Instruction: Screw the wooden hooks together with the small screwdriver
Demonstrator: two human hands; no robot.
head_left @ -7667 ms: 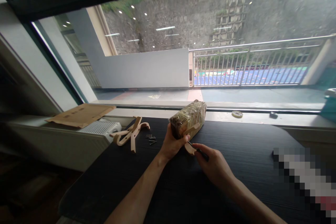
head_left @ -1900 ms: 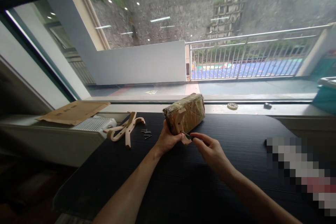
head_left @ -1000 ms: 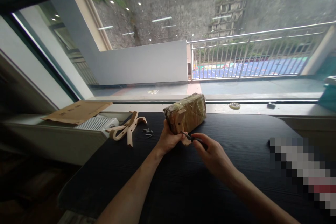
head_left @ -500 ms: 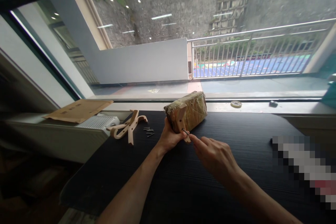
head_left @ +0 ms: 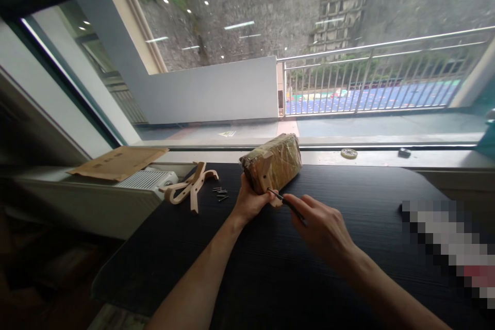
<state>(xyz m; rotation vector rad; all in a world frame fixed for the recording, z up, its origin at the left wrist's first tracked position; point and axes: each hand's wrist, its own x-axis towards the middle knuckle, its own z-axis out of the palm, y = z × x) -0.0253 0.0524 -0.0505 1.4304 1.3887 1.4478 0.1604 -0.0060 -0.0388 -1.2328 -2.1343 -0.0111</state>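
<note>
My left hand (head_left: pixel 251 205) is closed around a pale wooden piece with holes (head_left: pixel 263 171), pressing it against the near end of a tape-wrapped block (head_left: pixel 285 161). The thumb lies across the lower part of the wood. My right hand (head_left: pixel 319 219) grips a slim dark tool (head_left: pixel 292 205), like a thin screwdriver or hex key. The tool slants up left, its tip at a hole in the wood, beside my left thumb. Whether a screw sits in that hole I cannot tell. Curved wooden pieces (head_left: pixel 196 188) lie to the left, with several screws (head_left: pixel 221 196) beside them.
The black table (head_left: pixel 348 268) stands against a window sill (head_left: pixel 379 159). On the sill are a roll of tape (head_left: pixel 348 153) and a small dark object (head_left: pixel 404 152). Brown cardboard (head_left: pixel 119 162) lies over a white radiator (head_left: pixel 149 180) at left. A pixelated object (head_left: pixel 444 237) is at right.
My right hand has drawn back slightly to the right, and more of the dark tool shows between it and the wood. The block and wooden piece have shifted a little left.
</note>
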